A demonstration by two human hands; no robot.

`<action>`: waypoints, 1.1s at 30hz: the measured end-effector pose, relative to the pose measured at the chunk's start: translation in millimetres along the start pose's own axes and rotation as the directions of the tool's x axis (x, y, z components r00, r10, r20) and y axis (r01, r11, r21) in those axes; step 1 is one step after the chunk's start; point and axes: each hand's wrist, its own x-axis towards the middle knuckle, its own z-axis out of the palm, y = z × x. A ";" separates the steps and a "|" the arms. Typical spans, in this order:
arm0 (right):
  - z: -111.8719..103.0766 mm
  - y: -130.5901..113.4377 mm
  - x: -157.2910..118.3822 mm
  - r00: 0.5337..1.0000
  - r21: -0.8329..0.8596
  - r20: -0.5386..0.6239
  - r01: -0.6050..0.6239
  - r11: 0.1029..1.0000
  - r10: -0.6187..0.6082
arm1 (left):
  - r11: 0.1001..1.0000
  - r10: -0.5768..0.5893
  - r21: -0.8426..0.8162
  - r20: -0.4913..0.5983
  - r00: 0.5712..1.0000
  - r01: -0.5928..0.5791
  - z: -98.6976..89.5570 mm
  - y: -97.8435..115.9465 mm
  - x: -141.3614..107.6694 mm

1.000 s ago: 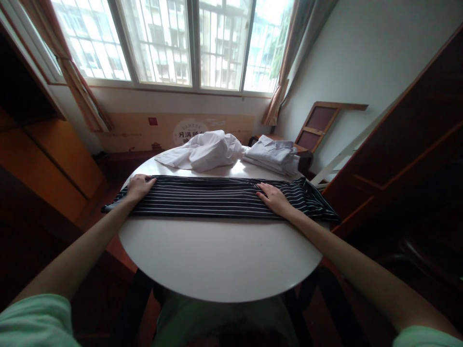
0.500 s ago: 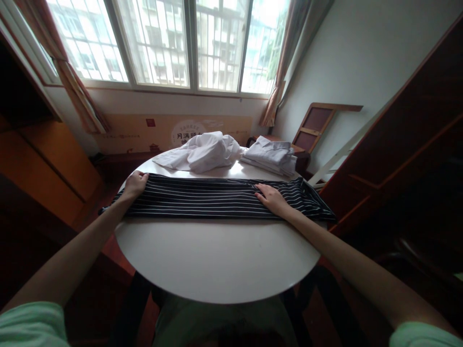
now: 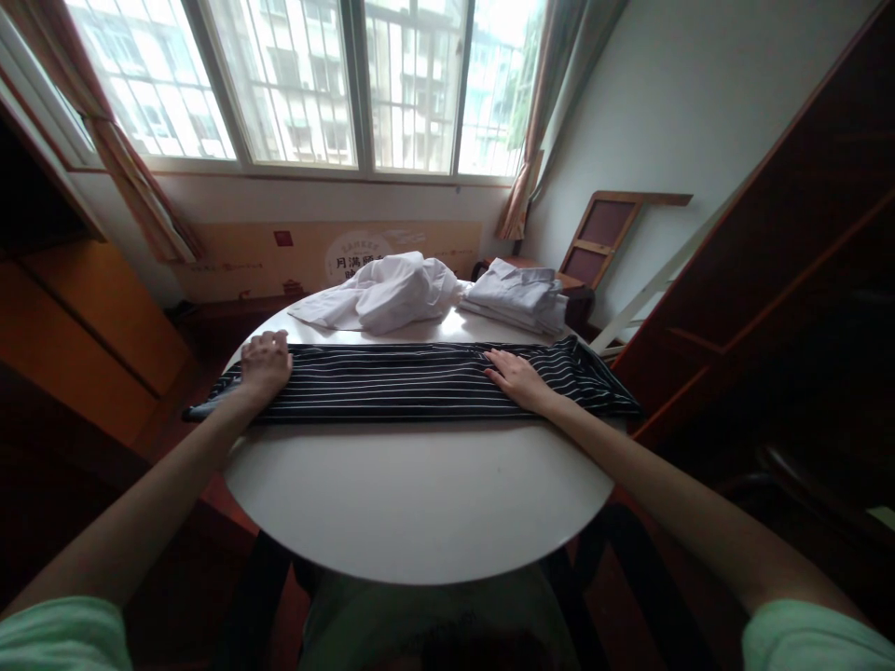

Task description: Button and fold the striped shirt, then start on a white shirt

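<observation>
Left hand (image 3: 264,365): we press it flat, fingers loosely curled, on the striped cloth (image 3: 412,380) near its left end
Right hand (image 3: 514,377): flat, fingers spread, on the cloth's right part
Cloth: stretched across the round table (image 3: 419,503); white clothes (image 3: 392,291) behind it

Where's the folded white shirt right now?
The folded white shirt lies at the far right of the round table, beside the crumpled white garment, behind the striped cloth.

Striped garment (image 3: 412,380), seemingly folded, flat
</observation>
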 end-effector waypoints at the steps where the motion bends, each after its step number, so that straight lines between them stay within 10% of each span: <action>1: -0.7 -2.6 1.2 1.000 -0.009 0.005 -0.019 1.000 0.020 | 0.996 0.086 -0.023 -0.015 0.996 -0.087 -5.9 13.1 -0.4; 6: 1.0 -26.7 17.4 0.995 -0.062 0.034 -0.088 0.994 0.090 | 0.790 0.541 -0.247 -0.150 0.828 -0.561 -23.4 102.1 4.8; 10: 5.8 -32.1 28.1 0.996 -0.020 0.081 0.034 0.999 -0.033 | 0.697 0.658 -0.320 -0.069 0.750 -0.641 -4.4 137.2 13.2; 14: -0.1 6.4 20.5 0.996 0.000 0.066 0.055 0.998 -0.055 | 0.786 0.575 -0.374 0.148 0.804 -0.493 25.5 101.8 21.5; 23: -20.7 123.7 -19.6 0.935 -0.135 0.036 -0.346 0.928 0.354 | 0.978 0.125 -0.203 0.337 0.933 -0.057 46.0 -47.5 25.3; 33: -16.3 125.0 -20.3 0.944 -0.135 -0.011 -0.328 0.935 0.330 | 0.927 -0.338 -0.073 0.260 0.905 0.367 10.3 -40.6 -1.7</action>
